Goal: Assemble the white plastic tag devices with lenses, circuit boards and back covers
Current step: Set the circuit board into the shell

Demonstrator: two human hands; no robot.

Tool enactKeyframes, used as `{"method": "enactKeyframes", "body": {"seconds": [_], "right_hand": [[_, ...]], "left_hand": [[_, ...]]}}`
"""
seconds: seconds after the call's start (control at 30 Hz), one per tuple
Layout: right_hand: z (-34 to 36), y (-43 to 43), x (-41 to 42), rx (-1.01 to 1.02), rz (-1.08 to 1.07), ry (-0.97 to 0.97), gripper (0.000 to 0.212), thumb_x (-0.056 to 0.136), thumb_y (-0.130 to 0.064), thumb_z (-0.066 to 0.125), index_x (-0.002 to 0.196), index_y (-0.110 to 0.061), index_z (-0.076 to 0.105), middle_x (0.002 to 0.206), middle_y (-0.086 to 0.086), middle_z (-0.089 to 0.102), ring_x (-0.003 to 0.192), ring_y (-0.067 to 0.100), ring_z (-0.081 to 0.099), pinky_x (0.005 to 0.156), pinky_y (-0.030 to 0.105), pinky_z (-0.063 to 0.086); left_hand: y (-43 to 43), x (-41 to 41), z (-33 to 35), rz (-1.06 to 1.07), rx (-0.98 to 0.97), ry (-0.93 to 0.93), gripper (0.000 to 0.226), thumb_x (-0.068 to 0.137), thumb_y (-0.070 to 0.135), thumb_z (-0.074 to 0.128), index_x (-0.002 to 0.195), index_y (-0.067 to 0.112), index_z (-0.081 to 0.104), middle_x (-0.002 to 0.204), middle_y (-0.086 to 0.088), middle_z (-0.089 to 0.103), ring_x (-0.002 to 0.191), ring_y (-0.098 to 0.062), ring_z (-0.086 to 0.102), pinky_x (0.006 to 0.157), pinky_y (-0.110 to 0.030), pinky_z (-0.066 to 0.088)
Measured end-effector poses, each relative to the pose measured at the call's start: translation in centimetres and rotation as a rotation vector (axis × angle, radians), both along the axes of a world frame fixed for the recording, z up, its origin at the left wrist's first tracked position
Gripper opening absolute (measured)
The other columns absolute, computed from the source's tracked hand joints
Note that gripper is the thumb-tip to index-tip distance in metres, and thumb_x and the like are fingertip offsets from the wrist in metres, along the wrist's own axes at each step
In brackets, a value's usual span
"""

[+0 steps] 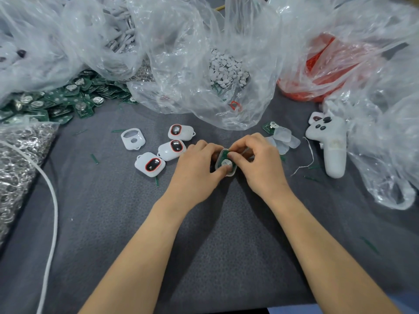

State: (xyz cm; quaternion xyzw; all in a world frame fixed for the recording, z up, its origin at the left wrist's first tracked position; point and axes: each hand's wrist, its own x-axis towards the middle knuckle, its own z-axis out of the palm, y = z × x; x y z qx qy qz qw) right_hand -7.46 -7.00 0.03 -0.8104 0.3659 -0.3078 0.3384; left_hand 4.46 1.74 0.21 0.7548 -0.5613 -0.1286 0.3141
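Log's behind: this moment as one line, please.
step: fitting circuit board into tag shell | left hand: holds shell, thumb on board | right hand: pinches board top | beside: three lens-fitted tags, one empty shell

Held tag [225,164]: white shell, open side up, green circuit board with a round silver disc seated inside, tilted, pinched between left hand [197,171] and right hand [258,164] over the counter centre. Three closed tags [172,149] at its 9 to 10 o'clock, white, dark lens in a red ring facing up, near each other. Empty shell [133,138] further out at 10 o'clock, two openings, no lens. Heap of green circuit boards [56,103] far at 10 o'clock. Loose board [269,126] at 1 o'clock. Translucent back covers [283,138] at 2 o'clock, overlapping.
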Motion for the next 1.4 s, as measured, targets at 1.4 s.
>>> {"method": "enactKeyframes", "body": {"seconds": [1.4], "right_hand": [[0.9,-0.1,-0.8,0.32,0.138,-0.254,0.013,0.086,-0.01,0.069,0.093,-0.021,0.07,0.084,-0.001,0.073,0.079,0.012,0.069,0.071,0.025,0.056]], "left_hand": [[0.3,-0.5,0.2,-0.067,-0.169,0.576,0.012,0.093,0.005,0.058,0.103,0.012,0.054,0.081,-0.002,0.074,0.071,-0.015,0.072,0.079,-0.041,0.056]]}}
